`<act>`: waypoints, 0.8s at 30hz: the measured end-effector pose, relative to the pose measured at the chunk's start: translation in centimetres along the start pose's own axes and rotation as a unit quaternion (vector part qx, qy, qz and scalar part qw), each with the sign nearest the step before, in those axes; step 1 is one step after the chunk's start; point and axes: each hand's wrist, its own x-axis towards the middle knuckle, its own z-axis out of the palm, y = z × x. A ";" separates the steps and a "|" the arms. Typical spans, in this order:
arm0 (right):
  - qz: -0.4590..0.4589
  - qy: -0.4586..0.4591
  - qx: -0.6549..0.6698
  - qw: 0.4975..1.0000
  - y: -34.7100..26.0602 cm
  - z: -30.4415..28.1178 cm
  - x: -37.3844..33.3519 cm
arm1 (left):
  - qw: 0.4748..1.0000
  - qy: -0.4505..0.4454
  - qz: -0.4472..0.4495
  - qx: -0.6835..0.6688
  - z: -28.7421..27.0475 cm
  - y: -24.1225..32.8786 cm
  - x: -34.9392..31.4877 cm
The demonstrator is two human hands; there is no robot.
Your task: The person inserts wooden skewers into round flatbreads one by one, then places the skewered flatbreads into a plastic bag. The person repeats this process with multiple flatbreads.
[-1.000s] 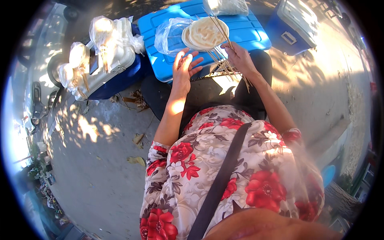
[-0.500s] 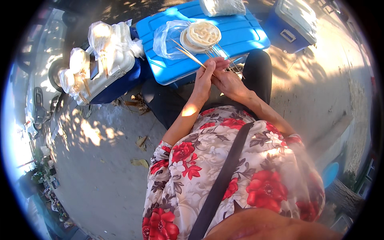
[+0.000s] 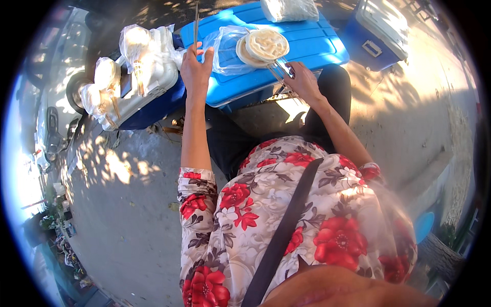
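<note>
My left hand is raised at the left of the blue lid, pinching thin wooden sticks that point away from me. On the lid, a small stack of pale, round, flat discs with a wavy top rests by a clear plastic bag. Sticks run from the discs toward me, over the lid's near edge. My right hand is at these sticks with its fingers curled around them; its fingertips are partly hidden.
Left of the lid stands a blue and white cooler with bagged pale discs on sticks and a dark phone-like slab on top. A white plastic bundle lies at the lid's far edge. Another cooler is at the far right.
My hands were together in front of the lid and have parted. The left has moved left and away from me with sticks; the right has moved slightly right and away, to the discs' sticks.
</note>
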 end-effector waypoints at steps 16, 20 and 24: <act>-0.036 0.032 0.101 0.994 -0.2 -0.7 -1.5 | 0.996 -0.042 0.042 0.060 4.1 1.5 3.5; -0.031 0.028 0.061 0.997 -1.3 -0.6 -0.2 | 0.996 -0.046 0.047 0.054 4.0 1.6 3.2; -0.074 0.052 0.039 0.995 -1.5 -0.6 0.2 | 0.997 -0.053 0.042 0.044 4.1 1.6 3.1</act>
